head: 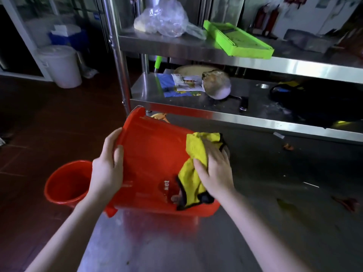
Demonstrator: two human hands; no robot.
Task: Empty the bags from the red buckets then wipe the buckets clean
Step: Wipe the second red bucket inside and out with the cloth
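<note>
The left hand [107,169] grips a red bucket [153,154] that lies tipped on its side. Its fingers [115,137] curl over the bucket's left edge and the thumb lies against the outer wall. The right hand [216,169] lies flat with its fingers straight, pressing a yellow cloth [193,179] with black trim against the bucket's wall. The cloth bunches above those fingers and hangs below the palm.

The bucket rests on a steel tabletop [265,222] that carries a few scraps to the right of the right hand. Beyond the fingers stands a steel rack with two shelves. A green tray [237,39] and a clear plastic bag [163,18] lie on the upper one. The floor [39,124] to the left of the left hand is dark red tile.

There are two red buckets. The second red bucket [64,183] stands upright on the floor, just left of the left wrist. There is one cloth, and one white lidded tub [60,65] stands far back on the left.
</note>
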